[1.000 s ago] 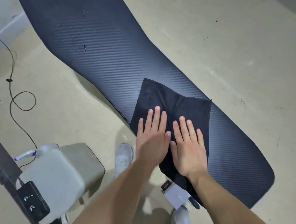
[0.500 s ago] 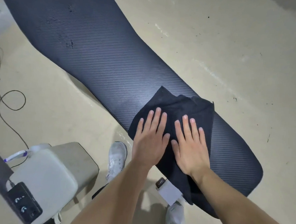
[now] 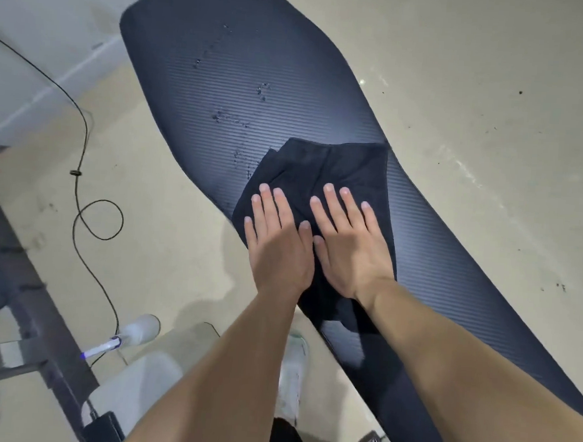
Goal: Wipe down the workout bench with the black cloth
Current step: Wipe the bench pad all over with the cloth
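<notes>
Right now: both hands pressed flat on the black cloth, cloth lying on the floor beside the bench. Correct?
One thing is off: the cloth lies on top of the bench, not on the floor beside it. The head view shows this. The rest holds: the left hand and the right hand both press flat on the cloth.

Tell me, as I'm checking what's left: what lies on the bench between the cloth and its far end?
Head view: scattered dark specks on otherwise bare bench beyond the black cloth.

A gym: padded workout bench (image 3: pixel 291 94) on a bare concrete floor (image 3: pixel 478 95)
</notes>
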